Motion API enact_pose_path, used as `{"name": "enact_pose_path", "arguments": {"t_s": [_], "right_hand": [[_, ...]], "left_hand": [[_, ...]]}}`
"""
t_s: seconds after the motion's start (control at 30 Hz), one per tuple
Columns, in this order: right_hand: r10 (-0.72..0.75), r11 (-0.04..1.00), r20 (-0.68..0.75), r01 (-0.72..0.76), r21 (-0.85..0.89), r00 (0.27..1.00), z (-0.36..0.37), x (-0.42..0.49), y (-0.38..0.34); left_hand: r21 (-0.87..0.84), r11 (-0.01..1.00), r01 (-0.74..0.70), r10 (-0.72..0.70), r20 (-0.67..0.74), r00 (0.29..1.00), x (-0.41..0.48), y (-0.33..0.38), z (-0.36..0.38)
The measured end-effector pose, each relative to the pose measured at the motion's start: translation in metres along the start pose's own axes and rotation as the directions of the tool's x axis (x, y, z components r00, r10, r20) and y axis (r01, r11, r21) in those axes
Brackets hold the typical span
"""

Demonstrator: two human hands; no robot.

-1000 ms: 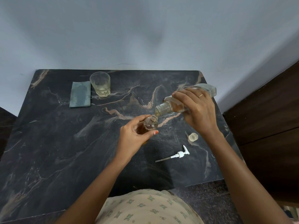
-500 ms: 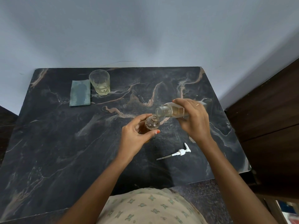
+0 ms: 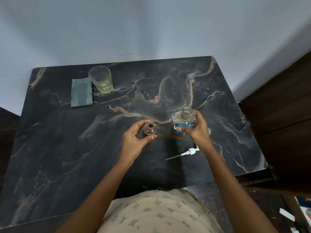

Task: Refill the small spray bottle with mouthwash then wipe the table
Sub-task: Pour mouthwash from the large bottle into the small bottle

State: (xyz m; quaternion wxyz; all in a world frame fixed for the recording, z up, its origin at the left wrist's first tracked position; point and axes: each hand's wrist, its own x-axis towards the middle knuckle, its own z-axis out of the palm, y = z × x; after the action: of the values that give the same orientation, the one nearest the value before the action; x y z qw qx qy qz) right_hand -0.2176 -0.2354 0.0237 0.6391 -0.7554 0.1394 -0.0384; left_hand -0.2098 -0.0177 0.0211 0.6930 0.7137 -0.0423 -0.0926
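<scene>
My left hand (image 3: 134, 140) grips the small clear spray bottle (image 3: 149, 128), which stands open-topped on the dark marble table (image 3: 67, 148). Just to its right, my right hand (image 3: 196, 130) holds the larger mouthwash bottle (image 3: 183, 122) upright, uncapped, with amber liquid low in it and a blue label. The white spray pump (image 3: 188, 151) with its thin tube lies on the table below my right wrist. A grey-green folded cloth (image 3: 81, 92) lies at the back left.
A clear drinking glass (image 3: 101, 79) with a little pale liquid stands right of the cloth. A small cap peeks out behind my right hand (image 3: 209, 130). A blue-grey wall runs behind the table; dark wooden furniture (image 3: 277, 106) stands at the right.
The mouthwash bottle was tilted with its mouth over the small bottle; my right hand has swung it back upright and to the right. My left hand kept the small bottle still.
</scene>
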Motion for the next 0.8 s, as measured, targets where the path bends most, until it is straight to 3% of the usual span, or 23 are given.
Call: {"name": "enact_pose_path", "arguments": {"t_s": [0.37, 0.8], "right_hand": [[0.034, 0.999, -0.040, -0.034, 0.002, 0.999, -0.006, 0.010, 0.035], [0.078, 0.996, -0.029, -0.076, 0.051, 0.997, -0.002, 0.022, 0.037]], "left_hand": [[-0.015, 0.992, 0.125, -0.125, -0.001, 0.992, 0.016, -0.033, 0.004], [-0.012, 0.988, 0.155, -0.156, -0.031, 0.987, 0.037, -0.052, 0.014]]}}
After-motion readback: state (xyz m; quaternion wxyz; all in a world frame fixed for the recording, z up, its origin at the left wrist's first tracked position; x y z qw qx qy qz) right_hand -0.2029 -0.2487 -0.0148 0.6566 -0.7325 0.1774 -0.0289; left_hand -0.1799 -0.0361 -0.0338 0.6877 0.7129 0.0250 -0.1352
